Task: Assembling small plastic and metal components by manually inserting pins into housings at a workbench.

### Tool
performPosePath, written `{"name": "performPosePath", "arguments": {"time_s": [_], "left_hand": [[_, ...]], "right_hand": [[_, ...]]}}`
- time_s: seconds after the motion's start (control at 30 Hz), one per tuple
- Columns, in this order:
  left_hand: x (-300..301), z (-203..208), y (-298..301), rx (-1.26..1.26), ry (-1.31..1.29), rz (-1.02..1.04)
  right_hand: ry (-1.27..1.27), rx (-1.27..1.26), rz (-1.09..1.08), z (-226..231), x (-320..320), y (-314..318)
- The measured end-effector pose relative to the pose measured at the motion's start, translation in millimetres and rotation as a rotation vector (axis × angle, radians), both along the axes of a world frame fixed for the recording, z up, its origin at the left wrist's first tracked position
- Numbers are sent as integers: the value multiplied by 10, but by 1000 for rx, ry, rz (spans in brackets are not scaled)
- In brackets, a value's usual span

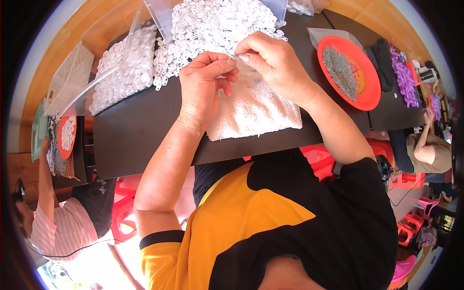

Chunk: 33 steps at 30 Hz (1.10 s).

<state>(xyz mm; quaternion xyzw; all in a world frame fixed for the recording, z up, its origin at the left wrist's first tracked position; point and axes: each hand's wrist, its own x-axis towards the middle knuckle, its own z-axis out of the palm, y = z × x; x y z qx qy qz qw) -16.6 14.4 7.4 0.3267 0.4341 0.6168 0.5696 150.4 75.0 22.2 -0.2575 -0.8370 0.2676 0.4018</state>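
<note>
My left hand (203,82) and my right hand (275,65) meet fingertip to fingertip over a white towel (261,116). Both pinch at a tiny item between them, too small and too covered by the fingers to name. Just beyond the fingers spreads a big heap of small white plastic pieces (217,21), many ring-shaped, spilling from a clear plastic bin (162,21). To the right, a red-orange round tray (369,89) holds a pile of thin grey metal parts (340,72).
Left of the heap lies a clear container of white pieces (128,67), with a white perforated basket (72,72) beyond. The dark table (140,140) ends close to my body. Purple strips (403,77) lie far right. One person (65,222) sits left, another (430,150) right.
</note>
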Motion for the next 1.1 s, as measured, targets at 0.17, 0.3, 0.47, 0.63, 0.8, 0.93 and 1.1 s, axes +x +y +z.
{"name": "performPosePath", "arguments": {"time_s": [0.17,0.3,0.47,0.63,0.8,0.93,1.1], "left_hand": [[24,-28,12,-9,10,-25],[26,-86,26,-33,29,-33],[89,-86,10,-47,117,3],[140,-118,6,-56,188,40],[167,-103,-21,-29,227,66],[145,-90,-4,-36,204,94],[53,-39,9,-46,2,89]], "right_hand": [[-140,311,-30,-91,30,43],[-166,309,-37,-158,37,39],[-222,297,-61,-237,38,60],[-187,261,-67,-288,6,39],[-154,285,-86,-326,-53,1],[-75,191,-45,-256,-30,46],[58,-177,24,-88,105,136]]}}
